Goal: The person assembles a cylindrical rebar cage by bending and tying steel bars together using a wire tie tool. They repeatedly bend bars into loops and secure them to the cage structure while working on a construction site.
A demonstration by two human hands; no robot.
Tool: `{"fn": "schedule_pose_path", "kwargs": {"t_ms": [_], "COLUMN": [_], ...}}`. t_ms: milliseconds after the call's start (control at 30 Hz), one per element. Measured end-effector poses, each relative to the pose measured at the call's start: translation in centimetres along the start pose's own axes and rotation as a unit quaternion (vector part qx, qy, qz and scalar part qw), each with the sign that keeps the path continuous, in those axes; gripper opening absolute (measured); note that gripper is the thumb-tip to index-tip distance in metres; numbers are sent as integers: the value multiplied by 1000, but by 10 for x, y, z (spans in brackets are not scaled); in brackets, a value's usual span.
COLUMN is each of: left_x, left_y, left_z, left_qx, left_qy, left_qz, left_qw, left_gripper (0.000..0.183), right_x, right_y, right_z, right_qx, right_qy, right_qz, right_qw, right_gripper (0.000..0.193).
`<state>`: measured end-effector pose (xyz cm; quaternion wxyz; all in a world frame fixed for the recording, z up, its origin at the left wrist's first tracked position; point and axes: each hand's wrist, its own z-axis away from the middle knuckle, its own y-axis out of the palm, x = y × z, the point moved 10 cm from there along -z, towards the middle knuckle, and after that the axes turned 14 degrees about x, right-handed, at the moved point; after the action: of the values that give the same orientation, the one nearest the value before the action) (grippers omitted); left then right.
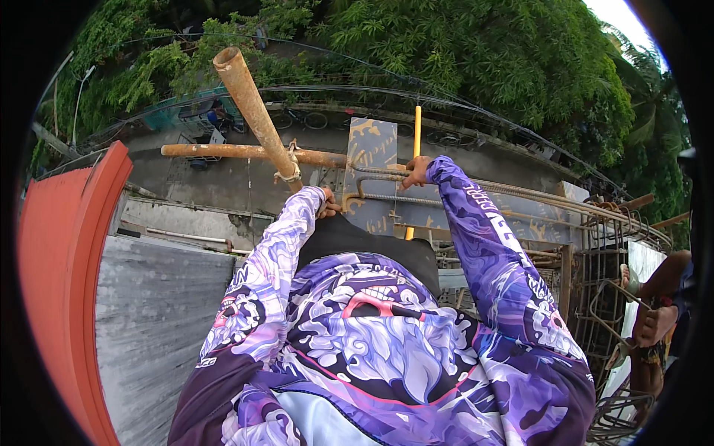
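Note:
My right hand [419, 172] reaches out in front, its fingers closed on a ribbed steel bar [383, 178] beside an upright yellow pole [417, 134]. Left of it, my left hand [328, 206] is low and closed, next to the bent end of a rusty bar [359, 189]; what lies in its fingers is hidden. Behind both hands stands a dark panel with tan markings [373, 145]. A rusty upright pipe [256, 111] is tied to a level pipe [212, 151] with cord [288, 167], just beyond my left hand.
A drop to a road [312, 137] lies beyond the pipes. Corrugated grey roofing [160, 327] and a red roof edge [82, 282] are on the left. At right, a rebar cage [606, 260] stands near a co-worker's hand [656, 325] by a bent bar. Overhead wires [357, 93] cross ahead.

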<state>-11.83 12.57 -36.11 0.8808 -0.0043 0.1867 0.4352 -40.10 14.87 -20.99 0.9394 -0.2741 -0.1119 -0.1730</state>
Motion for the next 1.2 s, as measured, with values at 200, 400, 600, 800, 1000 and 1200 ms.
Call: {"fn": "schedule_pose_path", "kwargs": {"t_ms": [200, 400, 600, 800, 1000, 1200], "left_x": [-29, -21, -12, -15, -29, -58], "left_y": [-80, -114, -59, -41, -32, 10], "left_z": [-21, 101, 285, 266, 205, 202], "left_qx": [-265, -204, -94, -73, -31, 11], "left_qy": [33, 306, 424, 463, 450, 474], "left_qz": [-414, -14, 152, 228, 315, 346], "left_qw": [870, 930, 888, 854, 835, 809], "left_gripper": [44, 26, 25, 25, 24, 23], "right_x": [3, 2, 5, 7, 9, 1], "right_y": [-4, -5, -9, -13, -15, -17], "right_z": [-8, -9, -5, -1, 5, 4], "right_qx": [-10, -15, -21, -21, -17, -35], "right_qy": [2, 1, -2, -11, 6, 12], "right_qz": [25, 33, -2, -3, 5, 4], "right_qw": [1000, 999, 1000, 1000, 1000, 999], "right_gripper": [69, 68, 57, 57, 59, 55]}}
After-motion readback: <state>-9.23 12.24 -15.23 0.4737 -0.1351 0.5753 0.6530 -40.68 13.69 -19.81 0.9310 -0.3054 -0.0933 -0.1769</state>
